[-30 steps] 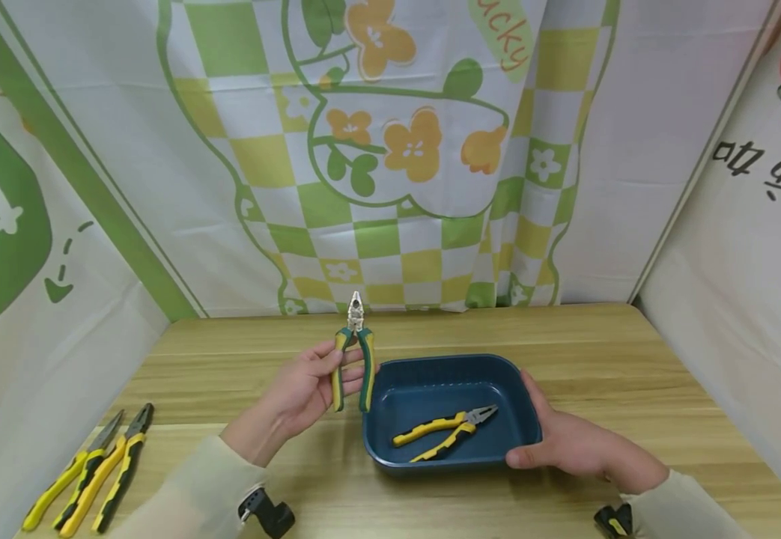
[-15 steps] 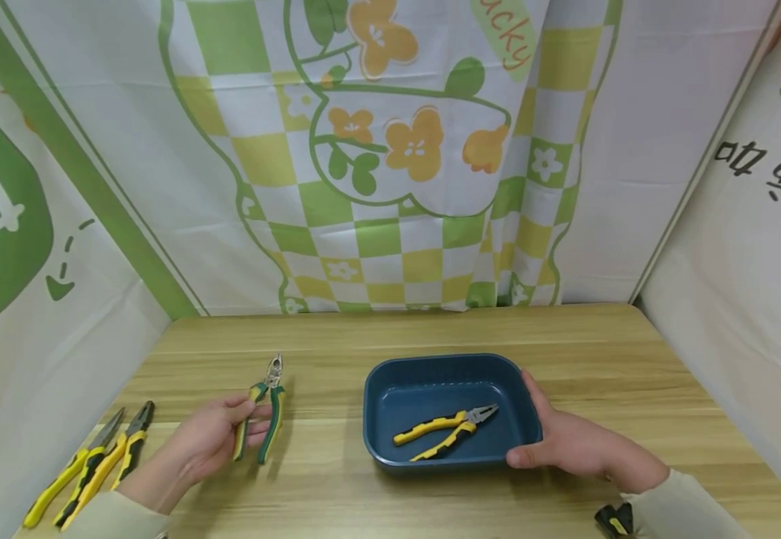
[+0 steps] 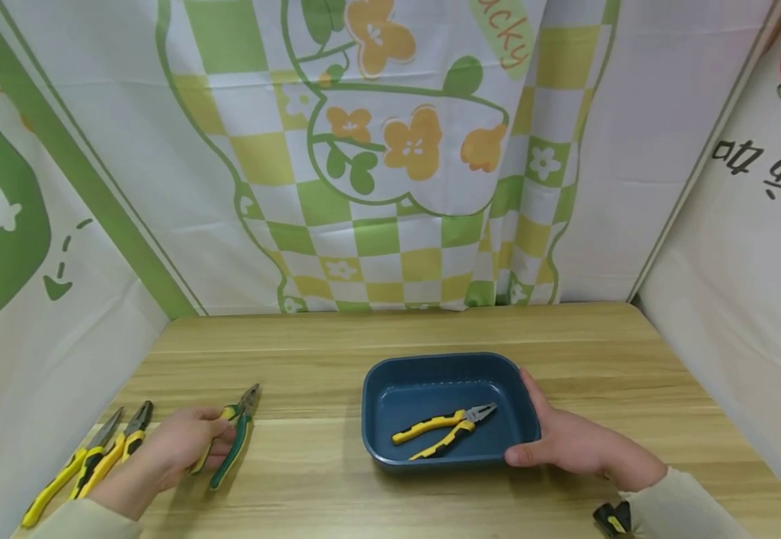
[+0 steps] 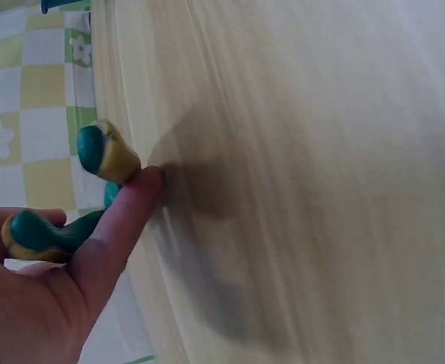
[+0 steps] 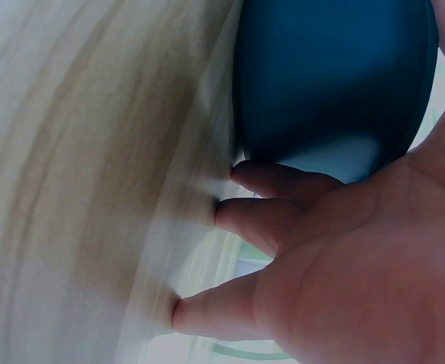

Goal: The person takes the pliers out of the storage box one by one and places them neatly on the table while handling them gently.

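Observation:
My left hand point(image 3: 184, 449) holds combination pliers point(image 3: 238, 434) with green-and-yellow handles, low over the left part of the table. Their metal nose points away and to the right; whether it touches the wood I cannot tell. In the left wrist view both handle ends of the pliers point(image 4: 101, 155) show, a finger against one of them. At the right end of a dark blue rectangular box point(image 3: 382, 458) is my right hand point(image 3: 572, 442), thumb round the near corner. Its fingers point(image 5: 230, 303) reach the tabletop beside the box wall. Yellow-and-black pliers point(image 3: 445, 430) lie in the box, handles spread.
Long-nose pliers point(image 3: 87, 468) with yellow-and-black handles lie at the table's left edge. A second yellow-and-black pair point(image 3: 135, 430) lies alongside, partly hidden by my left forearm. A patterned curtain point(image 3: 390, 247) hangs behind the wooden table point(image 3: 323, 494).
My left hand has carried the green-and-yellow pliers from the box's left rim leftward and down, tilting them toward the table. The right hand and the box have stayed put.

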The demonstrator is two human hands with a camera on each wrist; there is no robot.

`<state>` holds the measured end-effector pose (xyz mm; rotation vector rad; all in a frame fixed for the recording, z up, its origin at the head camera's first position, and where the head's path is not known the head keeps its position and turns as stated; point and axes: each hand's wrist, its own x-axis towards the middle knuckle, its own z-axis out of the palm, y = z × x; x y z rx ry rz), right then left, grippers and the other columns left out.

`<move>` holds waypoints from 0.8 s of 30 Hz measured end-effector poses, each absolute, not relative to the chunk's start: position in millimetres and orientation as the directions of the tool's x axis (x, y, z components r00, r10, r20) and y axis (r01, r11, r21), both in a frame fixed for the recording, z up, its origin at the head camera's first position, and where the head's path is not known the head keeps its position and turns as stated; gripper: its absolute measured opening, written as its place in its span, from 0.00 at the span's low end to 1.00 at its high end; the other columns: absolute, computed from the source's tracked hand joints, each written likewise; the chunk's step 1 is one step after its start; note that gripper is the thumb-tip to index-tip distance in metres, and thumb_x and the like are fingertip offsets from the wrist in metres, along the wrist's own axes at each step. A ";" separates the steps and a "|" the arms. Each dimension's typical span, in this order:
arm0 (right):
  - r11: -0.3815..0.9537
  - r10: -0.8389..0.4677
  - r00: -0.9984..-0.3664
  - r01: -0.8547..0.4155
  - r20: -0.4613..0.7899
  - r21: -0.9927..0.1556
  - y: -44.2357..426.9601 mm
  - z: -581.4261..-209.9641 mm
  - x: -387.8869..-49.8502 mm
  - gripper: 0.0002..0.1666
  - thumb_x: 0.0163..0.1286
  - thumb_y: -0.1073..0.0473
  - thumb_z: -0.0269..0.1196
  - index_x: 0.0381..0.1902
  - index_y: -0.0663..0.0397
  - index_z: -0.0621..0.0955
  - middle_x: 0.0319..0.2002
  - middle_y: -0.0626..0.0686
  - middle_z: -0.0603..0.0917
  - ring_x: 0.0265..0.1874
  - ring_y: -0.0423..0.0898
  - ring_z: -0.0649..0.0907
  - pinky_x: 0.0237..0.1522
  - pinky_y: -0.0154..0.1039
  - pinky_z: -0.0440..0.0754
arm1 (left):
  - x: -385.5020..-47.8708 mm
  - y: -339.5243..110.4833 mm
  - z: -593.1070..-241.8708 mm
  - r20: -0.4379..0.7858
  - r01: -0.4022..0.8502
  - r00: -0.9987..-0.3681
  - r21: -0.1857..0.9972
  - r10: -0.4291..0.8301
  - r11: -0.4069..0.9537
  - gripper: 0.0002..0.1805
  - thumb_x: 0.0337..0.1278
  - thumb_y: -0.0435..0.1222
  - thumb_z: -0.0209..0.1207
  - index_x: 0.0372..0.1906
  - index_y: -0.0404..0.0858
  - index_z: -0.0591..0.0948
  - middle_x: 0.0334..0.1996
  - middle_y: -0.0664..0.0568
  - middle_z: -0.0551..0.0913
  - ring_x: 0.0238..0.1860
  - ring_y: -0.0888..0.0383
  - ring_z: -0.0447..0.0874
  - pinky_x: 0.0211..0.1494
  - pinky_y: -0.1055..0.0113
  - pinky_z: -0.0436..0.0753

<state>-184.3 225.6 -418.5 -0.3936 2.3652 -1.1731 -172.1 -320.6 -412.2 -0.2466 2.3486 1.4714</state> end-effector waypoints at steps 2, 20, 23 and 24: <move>0.594 -0.450 -0.849 -0.054 -0.276 -0.803 225.2 -418.3 -184.8 0.77 0.61 0.44 0.73 0.76 0.54 0.24 0.71 0.77 0.56 0.63 0.60 0.70 0.65 0.62 0.61 | -172.3 -317.8 -411.1 -0.372 -0.310 -0.928 0.810 0.027 0.497 0.29 0.76 0.29 0.43 0.67 0.10 0.51 0.49 0.33 0.79 0.47 0.42 0.83 0.46 0.52 0.84; 0.588 -0.451 -0.849 -0.053 -0.274 -0.807 224.9 -417.5 -185.5 0.77 0.61 0.45 0.73 0.76 0.54 0.24 0.71 0.76 0.56 0.63 0.60 0.69 0.65 0.62 0.61 | -169.2 -312.3 -406.1 -0.350 -0.278 -0.937 0.739 -0.003 0.614 0.22 0.76 0.28 0.44 0.62 0.11 0.64 0.42 0.39 0.83 0.41 0.48 0.83 0.42 0.56 0.84; 0.594 -0.450 -0.850 -0.057 -0.273 -0.802 225.5 -418.4 -185.0 0.77 0.61 0.44 0.73 0.76 0.54 0.25 0.71 0.76 0.57 0.63 0.60 0.70 0.65 0.62 0.61 | -167.2 -314.7 -406.5 -0.324 -0.246 -0.946 0.701 -0.009 0.669 0.17 0.74 0.29 0.47 0.55 0.16 0.74 0.35 0.45 0.83 0.36 0.51 0.81 0.40 0.57 0.81; 0.597 -0.451 -0.850 -0.061 -0.272 -0.800 225.7 -418.5 -185.0 0.77 0.61 0.44 0.73 0.76 0.54 0.25 0.71 0.76 0.57 0.63 0.60 0.70 0.65 0.62 0.61 | -166.7 -315.0 -406.3 -0.313 -0.237 -0.950 0.684 -0.016 0.689 0.15 0.73 0.29 0.48 0.51 0.20 0.78 0.32 0.47 0.83 0.34 0.53 0.80 0.39 0.57 0.80</move>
